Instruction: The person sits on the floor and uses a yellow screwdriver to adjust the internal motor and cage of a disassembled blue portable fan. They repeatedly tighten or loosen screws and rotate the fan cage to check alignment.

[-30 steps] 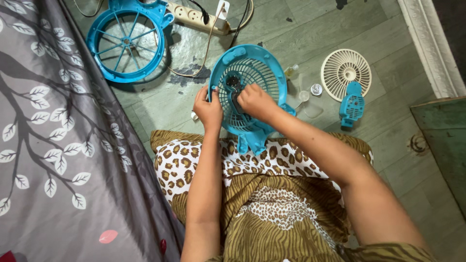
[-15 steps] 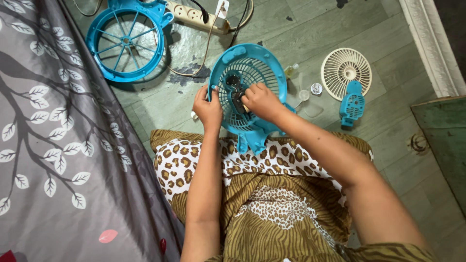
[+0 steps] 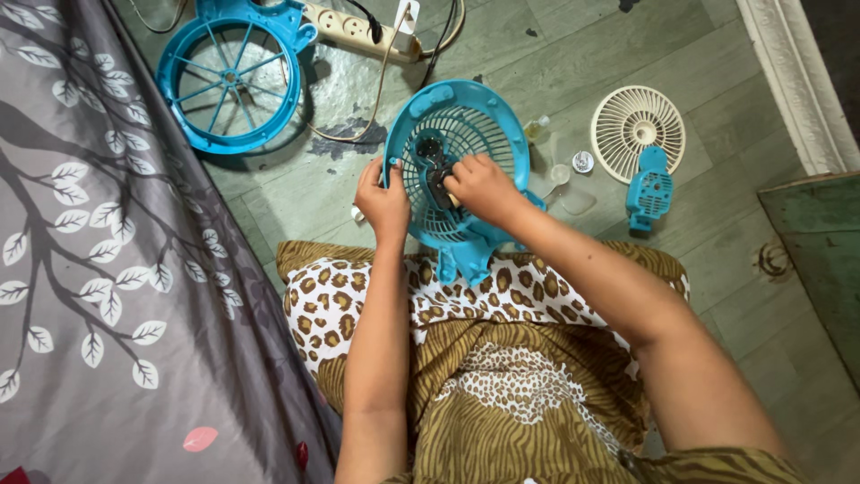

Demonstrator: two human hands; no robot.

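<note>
Round blue plastic fan grille (image 3: 466, 134) gripped at its rim by left hand (image 3: 383, 199), right hand (image 3: 484, 186) clenched around its dark hub (image 3: 439, 175)

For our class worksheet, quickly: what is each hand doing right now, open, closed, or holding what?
Left hand: closed on the rim of the blue fan grille, holding it.
Right hand: closed over the dark motor part at the grille's centre.
</note>
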